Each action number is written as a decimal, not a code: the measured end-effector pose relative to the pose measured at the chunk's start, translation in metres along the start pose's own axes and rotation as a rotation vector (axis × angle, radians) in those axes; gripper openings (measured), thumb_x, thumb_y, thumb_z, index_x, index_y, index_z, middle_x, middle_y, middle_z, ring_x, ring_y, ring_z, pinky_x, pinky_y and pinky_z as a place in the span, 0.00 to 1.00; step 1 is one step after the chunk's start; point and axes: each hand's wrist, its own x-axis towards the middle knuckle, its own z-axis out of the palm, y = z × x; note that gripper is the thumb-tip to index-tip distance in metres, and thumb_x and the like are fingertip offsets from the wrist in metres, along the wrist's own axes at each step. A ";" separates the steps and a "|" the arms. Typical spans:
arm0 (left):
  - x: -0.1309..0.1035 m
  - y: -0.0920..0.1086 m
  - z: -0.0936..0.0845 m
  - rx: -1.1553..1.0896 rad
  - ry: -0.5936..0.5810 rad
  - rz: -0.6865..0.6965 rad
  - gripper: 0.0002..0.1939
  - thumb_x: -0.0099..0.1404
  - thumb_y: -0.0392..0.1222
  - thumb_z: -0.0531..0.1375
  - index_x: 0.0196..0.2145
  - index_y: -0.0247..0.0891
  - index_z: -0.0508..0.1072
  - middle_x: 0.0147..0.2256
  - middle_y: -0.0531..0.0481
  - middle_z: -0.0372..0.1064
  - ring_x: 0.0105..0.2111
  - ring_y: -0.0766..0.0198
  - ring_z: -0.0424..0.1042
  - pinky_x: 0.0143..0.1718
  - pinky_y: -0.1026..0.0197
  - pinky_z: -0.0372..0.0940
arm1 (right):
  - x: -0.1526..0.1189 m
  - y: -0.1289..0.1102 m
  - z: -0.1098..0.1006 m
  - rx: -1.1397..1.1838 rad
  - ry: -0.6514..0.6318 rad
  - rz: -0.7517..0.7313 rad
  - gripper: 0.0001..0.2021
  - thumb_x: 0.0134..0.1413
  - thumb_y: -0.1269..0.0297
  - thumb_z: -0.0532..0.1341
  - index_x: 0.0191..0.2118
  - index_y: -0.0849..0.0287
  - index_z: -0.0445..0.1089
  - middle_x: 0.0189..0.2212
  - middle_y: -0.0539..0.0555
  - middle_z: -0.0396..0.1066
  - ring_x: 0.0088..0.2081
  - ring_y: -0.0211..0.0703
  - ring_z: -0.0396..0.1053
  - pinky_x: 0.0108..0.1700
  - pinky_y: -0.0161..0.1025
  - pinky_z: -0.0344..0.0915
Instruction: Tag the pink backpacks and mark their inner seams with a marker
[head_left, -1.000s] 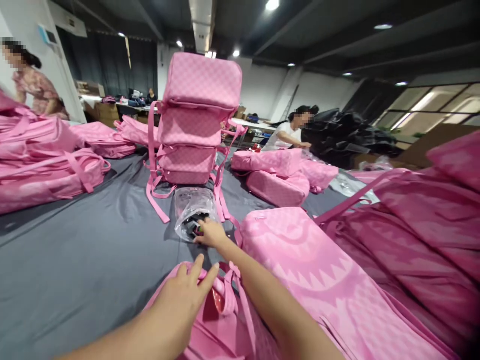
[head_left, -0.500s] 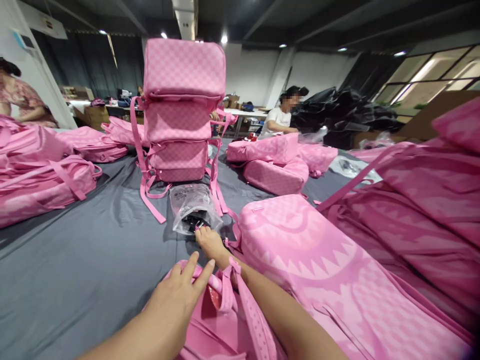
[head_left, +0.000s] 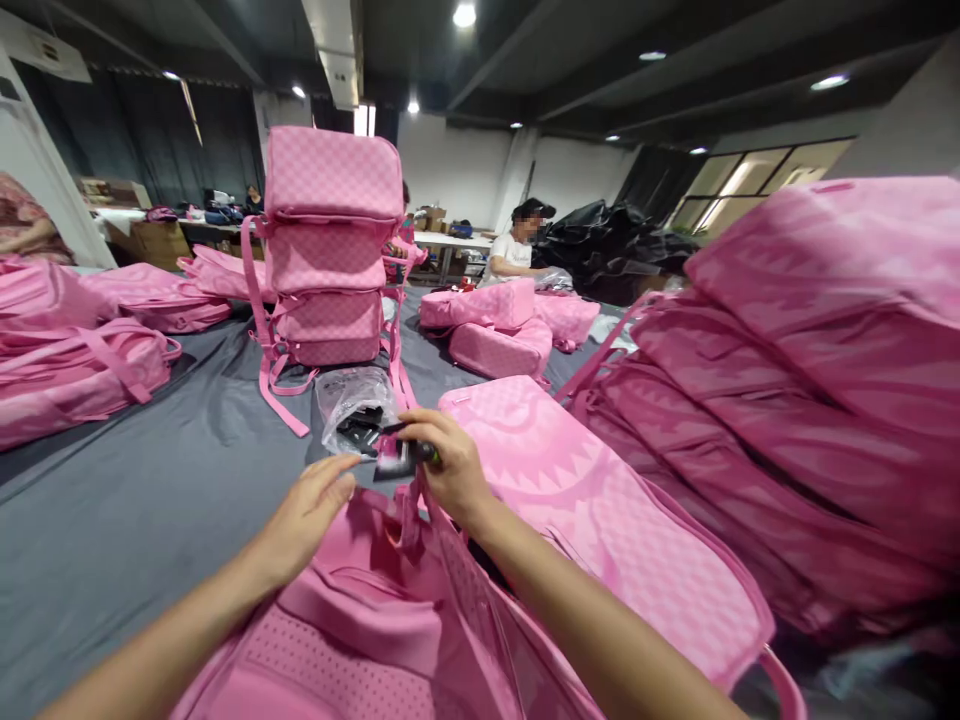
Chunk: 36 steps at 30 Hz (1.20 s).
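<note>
My right hand (head_left: pixel 450 465) is closed on a small black-and-pink tag-like piece (head_left: pixel 393 462), blurred, in front of the plastic bag. A dark, rounded handle end with a bit of yellow-green (head_left: pixel 426 452) also shows in its grip. My left hand (head_left: pixel 315 510) has its fingers stretched out at the rim of a pink backpack (head_left: pixel 360 640). That backpack lies open before me, its dotted back panel upward. Just beyond my hands, a clear plastic bag (head_left: pixel 349 385) lies with black pieces (head_left: pixel 364 428) in its mouth.
Another pink backpack (head_left: pixel 555 470) lies flat at right, beside a tall pile of pink bags (head_left: pixel 787 430). Stacked checkered bags (head_left: pixel 330 250) stand ahead. More pink bags (head_left: pixel 82 370) are at left on the grey cloth (head_left: pixel 150 500). A co-worker (head_left: pixel 514 250) works across the table.
My right hand has drawn back from the plastic bag's mouth with the small black-and-pink piece. My left hand has moved left to the backpack's rim. The view has turned right.
</note>
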 end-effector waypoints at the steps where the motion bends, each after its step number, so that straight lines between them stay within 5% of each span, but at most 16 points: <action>1: -0.003 0.005 -0.001 -0.075 0.041 0.024 0.26 0.68 0.56 0.49 0.53 0.38 0.71 0.57 0.43 0.67 0.59 0.53 0.62 0.64 0.46 0.53 | -0.009 -0.014 -0.005 0.069 0.028 -0.087 0.18 0.48 0.80 0.53 0.41 0.57 0.73 0.48 0.57 0.73 0.52 0.43 0.69 0.53 0.43 0.67; 5: -0.020 0.028 0.000 -0.362 0.008 0.036 0.12 0.58 0.49 0.63 0.35 0.37 0.72 0.35 0.50 0.75 0.37 0.61 0.73 0.44 0.59 0.68 | -0.037 -0.059 -0.012 0.185 0.048 -0.222 0.16 0.54 0.77 0.54 0.45 0.56 0.73 0.51 0.59 0.72 0.52 0.43 0.70 0.50 0.42 0.69; 9: -0.040 0.040 0.003 -0.400 0.180 0.012 0.11 0.55 0.44 0.65 0.27 0.36 0.67 0.25 0.55 0.69 0.29 0.68 0.69 0.33 0.66 0.63 | -0.047 -0.086 -0.016 0.345 0.117 0.146 0.14 0.62 0.67 0.54 0.50 0.57 0.70 0.46 0.58 0.75 0.43 0.41 0.75 0.43 0.39 0.72; 13: -0.059 0.038 0.003 -0.356 0.181 0.056 0.10 0.58 0.45 0.63 0.30 0.37 0.69 0.30 0.53 0.71 0.33 0.65 0.71 0.39 0.64 0.65 | -0.054 -0.097 -0.025 0.275 -0.059 0.225 0.08 0.59 0.64 0.59 0.36 0.60 0.73 0.25 0.50 0.73 0.26 0.37 0.70 0.29 0.32 0.66; 16: -0.073 0.022 -0.002 -0.155 0.208 0.070 0.18 0.60 0.47 0.61 0.46 0.39 0.69 0.48 0.47 0.72 0.51 0.57 0.69 0.56 0.55 0.62 | -0.062 -0.093 -0.030 0.083 -0.064 0.196 0.06 0.57 0.67 0.59 0.33 0.60 0.74 0.28 0.53 0.74 0.31 0.41 0.72 0.34 0.35 0.65; 19: -0.088 -0.006 -0.009 0.103 0.167 -0.046 0.35 0.60 0.51 0.61 0.61 0.38 0.58 0.63 0.39 0.57 0.63 0.50 0.56 0.64 0.46 0.52 | -0.072 -0.088 -0.025 -0.058 -0.206 0.326 0.09 0.54 0.72 0.58 0.37 0.57 0.75 0.32 0.53 0.77 0.35 0.43 0.74 0.36 0.35 0.64; 22: -0.098 -0.030 -0.009 0.188 0.049 -0.084 0.37 0.61 0.53 0.60 0.63 0.38 0.57 0.63 0.39 0.58 0.62 0.48 0.60 0.61 0.46 0.56 | -0.077 -0.089 -0.010 -0.217 -0.494 0.385 0.16 0.52 0.77 0.57 0.43 0.54 0.75 0.34 0.52 0.78 0.36 0.42 0.75 0.35 0.32 0.61; 26: -0.103 -0.040 -0.002 0.224 0.051 -0.066 0.33 0.62 0.51 0.60 0.62 0.41 0.59 0.58 0.44 0.65 0.57 0.50 0.66 0.57 0.49 0.61 | -0.073 -0.097 0.012 -0.331 -0.824 0.274 0.11 0.52 0.75 0.58 0.37 0.58 0.76 0.31 0.54 0.78 0.34 0.42 0.73 0.32 0.33 0.56; 31: -0.101 -0.040 0.004 0.281 0.065 -0.083 0.34 0.62 0.50 0.60 0.63 0.40 0.59 0.60 0.42 0.64 0.58 0.49 0.65 0.57 0.48 0.61 | -0.068 -0.102 0.025 -0.395 -0.869 0.214 0.12 0.59 0.71 0.55 0.41 0.61 0.76 0.39 0.62 0.76 0.40 0.48 0.73 0.36 0.37 0.56; 36: -0.098 -0.042 0.007 0.335 0.060 -0.112 0.33 0.63 0.49 0.60 0.63 0.37 0.59 0.60 0.40 0.63 0.59 0.49 0.64 0.57 0.49 0.60 | -0.068 -0.092 0.025 -0.394 -0.915 0.206 0.09 0.56 0.70 0.58 0.37 0.59 0.77 0.31 0.57 0.77 0.35 0.45 0.73 0.32 0.36 0.54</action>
